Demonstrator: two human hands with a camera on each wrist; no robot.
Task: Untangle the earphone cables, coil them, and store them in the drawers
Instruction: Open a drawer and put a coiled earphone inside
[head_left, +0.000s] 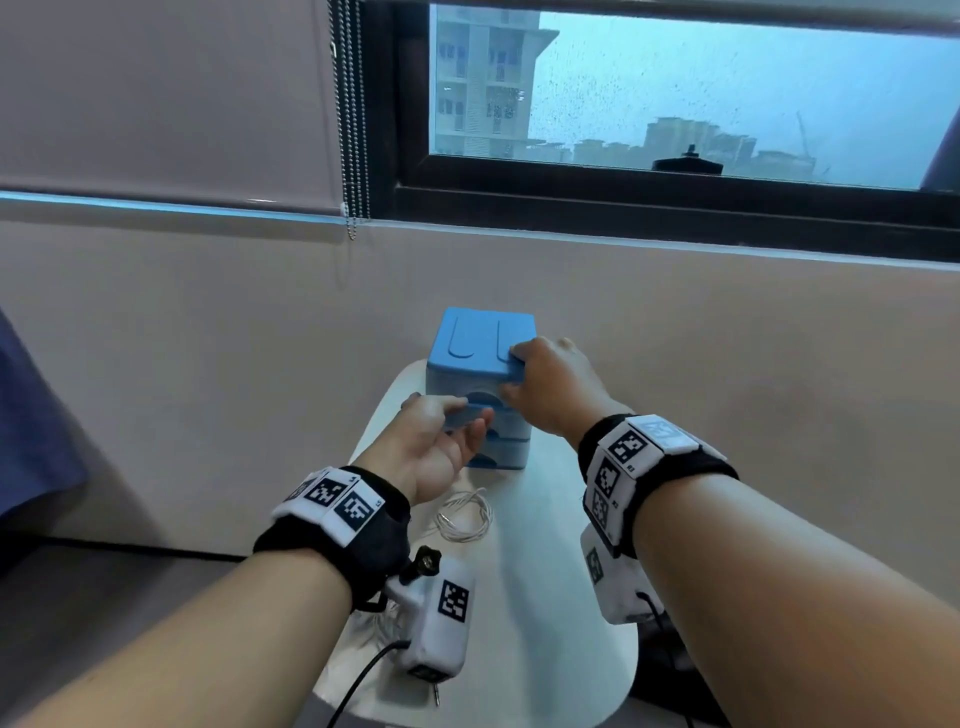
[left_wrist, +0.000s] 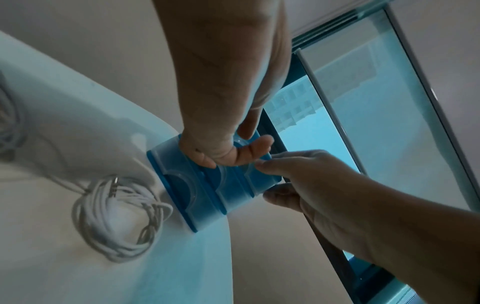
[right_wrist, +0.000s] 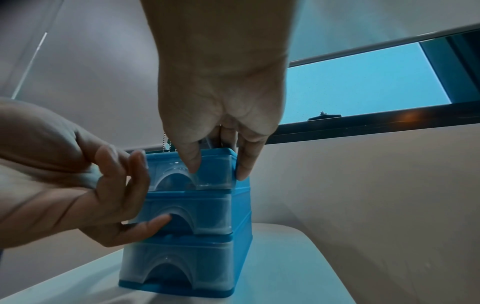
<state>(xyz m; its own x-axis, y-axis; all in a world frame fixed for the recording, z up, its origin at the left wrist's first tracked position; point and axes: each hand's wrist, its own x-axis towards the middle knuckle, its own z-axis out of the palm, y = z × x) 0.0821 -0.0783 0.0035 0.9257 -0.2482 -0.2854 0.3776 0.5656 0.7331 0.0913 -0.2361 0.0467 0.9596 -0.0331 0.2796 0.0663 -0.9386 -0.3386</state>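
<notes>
A small blue drawer unit (head_left: 480, 387) with three clear-fronted drawers stands at the far end of the white surface (head_left: 545, 571). The right hand (head_left: 550, 387) grips its top from above, thumb on the top drawer front, fingers curled over the right edge. The left hand (head_left: 439, 441) holds its left front at the middle drawer (right_wrist: 187, 214), thumb hooked into the handle recess. A coiled white earphone cable (head_left: 465, 517) lies on the surface just near of the unit.
</notes>
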